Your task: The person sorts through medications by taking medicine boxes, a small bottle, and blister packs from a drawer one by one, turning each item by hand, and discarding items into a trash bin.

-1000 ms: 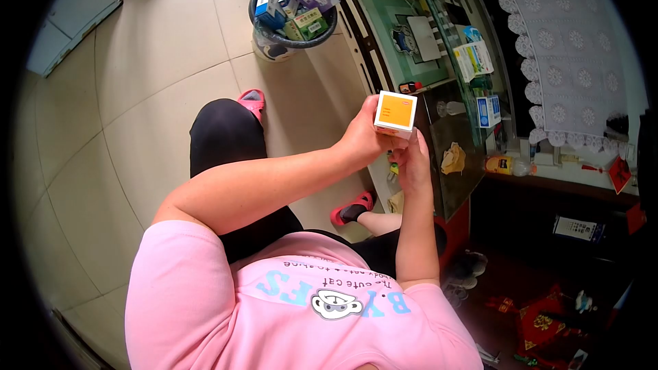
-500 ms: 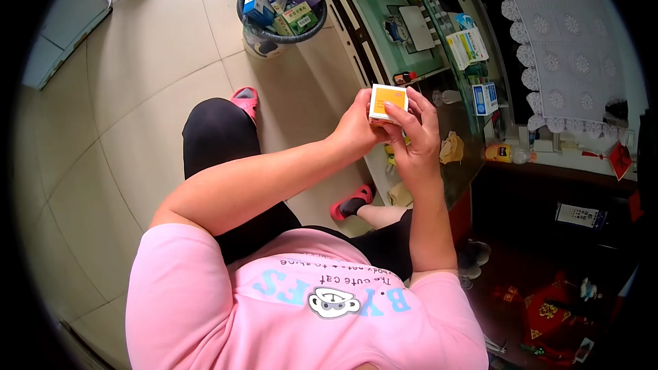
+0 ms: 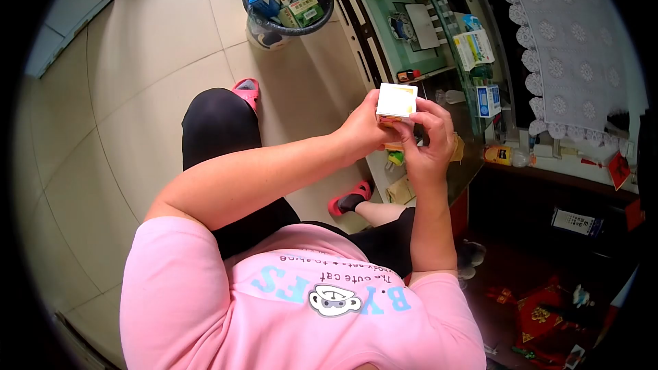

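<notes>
The left hand has its fingers closed around the side of a small white box; the right hand, fingers bent, meets its right near edge. It looks light, stiff but crushable card, best gripped by its sides. Beyond, far left, a bin holds other boxes.

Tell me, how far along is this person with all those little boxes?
Already done, it seems: several boxes, blue, green and purple, sit in the bin. In hand: a white-and-orange box, held by the left hand and right hand, its upper face looking closed. Possibly left: a blue-and-white box by the glass, though I can't tell whether it belongs to this work.
</notes>
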Tool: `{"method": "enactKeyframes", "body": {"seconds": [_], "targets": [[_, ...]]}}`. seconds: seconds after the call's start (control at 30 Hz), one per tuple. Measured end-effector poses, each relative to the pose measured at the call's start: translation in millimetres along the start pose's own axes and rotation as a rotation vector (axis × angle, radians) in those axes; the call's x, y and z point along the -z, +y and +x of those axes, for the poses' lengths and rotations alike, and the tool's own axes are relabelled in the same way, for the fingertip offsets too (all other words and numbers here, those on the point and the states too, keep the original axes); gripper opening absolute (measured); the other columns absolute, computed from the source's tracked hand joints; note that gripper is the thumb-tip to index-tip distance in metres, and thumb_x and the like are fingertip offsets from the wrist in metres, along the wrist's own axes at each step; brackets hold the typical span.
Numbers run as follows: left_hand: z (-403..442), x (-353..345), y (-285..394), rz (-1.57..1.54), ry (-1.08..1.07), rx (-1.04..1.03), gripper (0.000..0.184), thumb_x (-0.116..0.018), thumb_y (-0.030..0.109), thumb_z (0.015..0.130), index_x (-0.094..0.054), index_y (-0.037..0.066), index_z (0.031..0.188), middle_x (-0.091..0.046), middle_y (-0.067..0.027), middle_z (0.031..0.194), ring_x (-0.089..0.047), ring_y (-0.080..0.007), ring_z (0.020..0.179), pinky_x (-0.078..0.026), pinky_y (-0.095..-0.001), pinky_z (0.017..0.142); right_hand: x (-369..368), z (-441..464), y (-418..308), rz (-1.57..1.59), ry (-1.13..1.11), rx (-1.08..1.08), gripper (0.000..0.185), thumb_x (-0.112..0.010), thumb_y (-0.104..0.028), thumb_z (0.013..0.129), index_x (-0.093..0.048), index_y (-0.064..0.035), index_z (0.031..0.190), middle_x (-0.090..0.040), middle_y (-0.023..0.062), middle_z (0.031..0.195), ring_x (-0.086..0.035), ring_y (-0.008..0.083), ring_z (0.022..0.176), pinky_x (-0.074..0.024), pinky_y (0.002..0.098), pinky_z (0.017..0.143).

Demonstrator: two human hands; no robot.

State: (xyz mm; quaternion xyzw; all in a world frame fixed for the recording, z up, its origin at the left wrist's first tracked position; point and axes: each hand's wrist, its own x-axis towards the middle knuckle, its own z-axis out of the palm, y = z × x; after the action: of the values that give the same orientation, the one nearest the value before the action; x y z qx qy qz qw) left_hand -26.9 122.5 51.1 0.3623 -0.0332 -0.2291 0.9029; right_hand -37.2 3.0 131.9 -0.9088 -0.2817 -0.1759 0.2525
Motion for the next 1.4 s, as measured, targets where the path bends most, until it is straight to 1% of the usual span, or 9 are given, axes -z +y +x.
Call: {"method": "enactKeyframes", "body": {"seconds": [0.27, 0.37, 0.63, 1.0, 1.1, 1.17, 1.23, 1.33, 1.4], "targets": [[-1, 0, 3, 0.002, 0.017, 0.019, 0.060, -0.064, -0.005, 0.073, -0.032, 0.009, 0.122, -0.051, -0.0077, 0.105, -0.055, -0.0157, 0.091, -0.050, -0.0293, 0.068, -3, -2, 3, 0.063, 0.020, -0.059, 0.031, -0.075, 0.004, 0.068, -0.057, -0.0083, 0.090, -0.059, 0.0102, 0.106, -0.059, 0.0266, 0.097, -0.0498, 0.0355, 0.079], [3, 2, -3, 0.065, 0.007, -0.116, 0.058, -0.066, -0.006, 0.075, -0.033, 0.008, 0.120, -0.051, -0.0084, 0.107, -0.056, -0.0172, 0.096, -0.052, -0.0317, 0.072, -1, -2, 2, 0.040, 0.037, -0.002, 0.031, -0.075, 0.003, 0.068, -0.057, -0.0087, 0.090, -0.059, 0.0102, 0.105, -0.059, 0.0262, 0.096, -0.0498, 0.0351, 0.078], [5, 0, -8, -0.145, -0.014, -0.153, 0.060, -0.071, -0.003, 0.076, -0.035, 0.004, 0.123, -0.052, -0.0111, 0.117, -0.056, -0.0211, 0.107, -0.056, -0.0361, 0.084, 2, -3, -4, 0.019, 0.037, 0.050, 0.029, -0.075, 0.002, 0.070, -0.057, -0.0097, 0.091, -0.058, 0.0113, 0.107, -0.059, 0.0255, 0.092, -0.0515, 0.0338, 0.075], [3, 1, -6, -0.094, -0.114, -0.162, 0.057, -0.066, -0.005, 0.072, -0.038, 0.004, 0.119, -0.055, -0.0096, 0.105, -0.058, -0.0187, 0.099, -0.053, -0.0344, 0.077, 3, -3, -10, -0.046, 0.045, 0.089, 0.032, -0.075, 0.001, 0.071, -0.059, -0.0117, 0.095, -0.059, 0.0106, 0.108, -0.060, 0.0253, 0.091, -0.0505, 0.0349, 0.078], [5, 1, -8, -0.015, -0.079, -0.228, 0.057, -0.069, -0.003, 0.072, -0.037, 0.004, 0.120, -0.055, -0.0099, 0.105, -0.058, -0.0201, 0.099, -0.053, -0.0357, 0.078, 1, -3, -8, -0.038, 0.054, 0.066, 0.036, -0.077, 0.000, 0.069, -0.058, -0.0105, 0.098, -0.059, 0.0107, 0.109, -0.059, 0.0263, 0.094, -0.0495, 0.0358, 0.080], [7, 1, -6, 0.052, -0.032, -0.280, 0.058, -0.070, -0.002, 0.073, -0.037, 0.005, 0.120, -0.055, -0.0105, 0.106, -0.059, -0.0214, 0.099, -0.054, -0.0365, 0.078, -3, -6, -3, 0.115, 0.148, -0.096, 0.044, -0.079, -0.003, 0.068, -0.057, -0.0084, 0.106, -0.056, 0.0106, 0.115, -0.058, 0.0258, 0.100, -0.0501, 0.0360, 0.082], [3, -3, 11, -0.165, -0.085, -0.131, 0.052, -0.067, -0.006, 0.078, -0.038, 0.009, 0.119, -0.051, -0.0079, 0.115, -0.056, -0.0204, 0.107, -0.054, -0.0357, 0.082, -1, -8, 0, 0.217, 0.154, -0.196, 0.057, -0.081, -0.005, 0.067, -0.054, -0.0074, 0.118, -0.051, 0.0101, 0.123, -0.057, 0.0248, 0.105, -0.0491, 0.0371, 0.088], [11, 1, 2, 0.180, 0.010, -0.285, 0.046, -0.066, -0.001, 0.082, -0.038, 0.009, 0.117, -0.052, -0.0088, 0.117, -0.056, -0.0216, 0.109, -0.055, -0.0381, 0.083, 5, -8, 10, 0.305, 0.076, -0.299, 0.064, -0.080, -0.011, 0.071, -0.050, -0.0069, 0.127, -0.046, 0.0102, 0.129, -0.053, 0.0236, 0.112, -0.0443, 0.0386, 0.097], [9, -1, 5, 0.009, -0.030, -0.222, 0.045, -0.064, -0.002, 0.083, -0.038, 0.009, 0.118, -0.051, -0.0085, 0.117, -0.057, -0.0218, 0.108, -0.055, -0.0385, 0.083, 2, -13, 33, 0.346, -0.019, -0.337, 0.079, -0.082, -0.023, 0.070, -0.042, -0.0059, 0.135, -0.043, 0.0112, 0.134, -0.046, 0.0244, 0.121, -0.0391, 0.0392, 0.102]]}}
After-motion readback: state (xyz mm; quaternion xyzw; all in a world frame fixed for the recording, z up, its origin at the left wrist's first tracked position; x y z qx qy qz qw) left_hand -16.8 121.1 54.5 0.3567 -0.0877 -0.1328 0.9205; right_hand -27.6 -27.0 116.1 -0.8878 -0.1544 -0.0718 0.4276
